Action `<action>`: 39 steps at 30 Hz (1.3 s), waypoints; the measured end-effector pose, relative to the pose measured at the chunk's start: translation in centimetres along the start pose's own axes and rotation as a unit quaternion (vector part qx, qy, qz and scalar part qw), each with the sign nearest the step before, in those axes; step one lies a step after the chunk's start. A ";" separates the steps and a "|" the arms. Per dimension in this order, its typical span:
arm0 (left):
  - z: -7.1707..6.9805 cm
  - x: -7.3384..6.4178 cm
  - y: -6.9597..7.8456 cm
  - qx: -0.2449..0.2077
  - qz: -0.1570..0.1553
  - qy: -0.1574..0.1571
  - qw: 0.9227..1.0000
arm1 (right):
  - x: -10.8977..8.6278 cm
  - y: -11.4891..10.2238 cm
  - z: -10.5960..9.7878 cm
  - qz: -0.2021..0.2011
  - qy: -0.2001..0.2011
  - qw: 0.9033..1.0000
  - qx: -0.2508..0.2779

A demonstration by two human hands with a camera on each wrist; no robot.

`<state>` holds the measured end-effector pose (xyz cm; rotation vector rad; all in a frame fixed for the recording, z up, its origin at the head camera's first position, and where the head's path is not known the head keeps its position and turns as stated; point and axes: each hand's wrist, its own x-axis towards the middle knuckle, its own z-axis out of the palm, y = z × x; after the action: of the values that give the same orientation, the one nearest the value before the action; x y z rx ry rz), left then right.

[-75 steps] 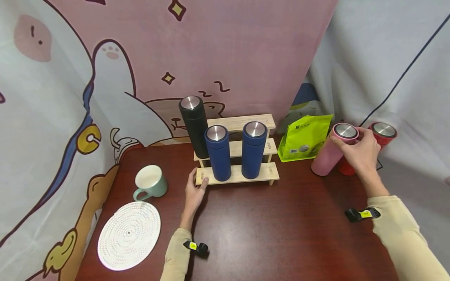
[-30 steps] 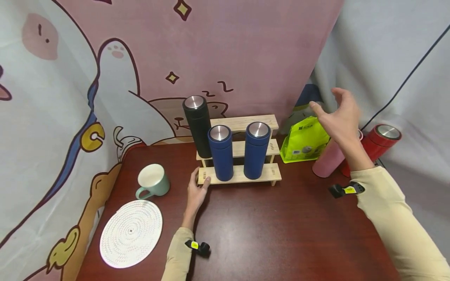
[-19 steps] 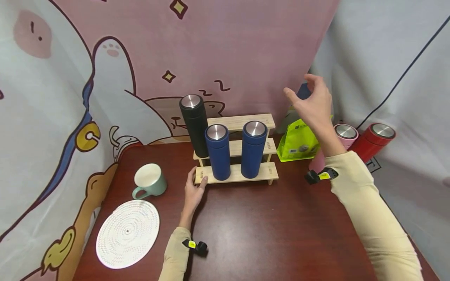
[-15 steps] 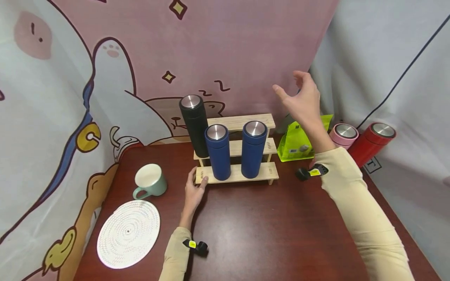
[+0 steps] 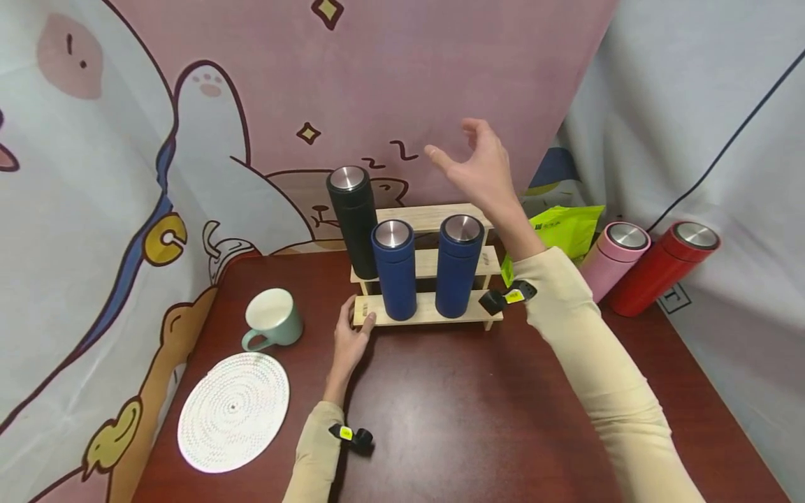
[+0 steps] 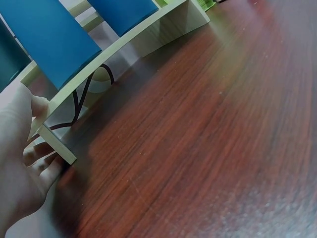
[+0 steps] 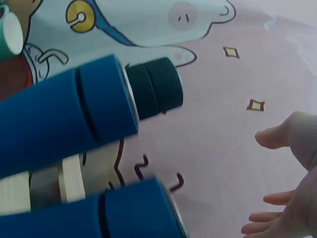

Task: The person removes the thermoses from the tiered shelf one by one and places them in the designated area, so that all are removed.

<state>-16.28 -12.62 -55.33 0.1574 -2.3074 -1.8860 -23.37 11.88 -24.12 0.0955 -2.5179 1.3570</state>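
Note:
My left hand [image 5: 349, 344] grips the left end of the bottom step of a three-step wooden rack [image 5: 421, 312]. In the left wrist view its thumb lies on the board [image 6: 121, 47] and its fingers curl around the end leg. Two blue thermos flasks [image 5: 395, 279] [image 5: 455, 276] stand upright on the bottom step. A black thermos flask [image 5: 356, 234] stands on the middle step, at the left. My right hand [image 5: 481, 171] hangs in the air above the rack's back right, thumb and fingers spread, holding nothing. In the right wrist view the right hand [image 7: 292, 183] is beside the flask tops.
Right of the rack stand a lime-green pouch [image 5: 569, 227], a pink thermos flask [image 5: 610, 262] and a leaning red thermos flask [image 5: 663, 272]. At the left are a mint-green mug [image 5: 286, 325] and a round white woven mat [image 5: 233, 412]. Printed cloth [image 5: 402, 84] hangs behind the table.
My right hand has let go of the pink flask, risen and moved left over the rack. The red flask now leans further right. My left hand keeps its grip on the rack.

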 end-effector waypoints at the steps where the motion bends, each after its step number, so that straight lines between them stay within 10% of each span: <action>1: 0.0 0.0 0.0 -0.001 -0.003 -0.001 1.000 | 0.0 -0.3 0.3 0.000 -0.005 1.000 -0.001; 21: 0.3 0.2 -0.7 -0.004 0.005 0.003 1.000 | -1.0 -3.9 7.6 -0.046 -0.121 0.992 -0.008; 39: 0.1 0.3 -0.9 -0.004 0.012 0.003 1.000 | -0.9 -2.7 11.1 -0.076 -0.151 0.986 -0.010</action>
<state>-16.62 -12.71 -56.22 0.1335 -2.2877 -1.8815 -24.37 1.18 -27.96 0.5149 -2.6990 1.3410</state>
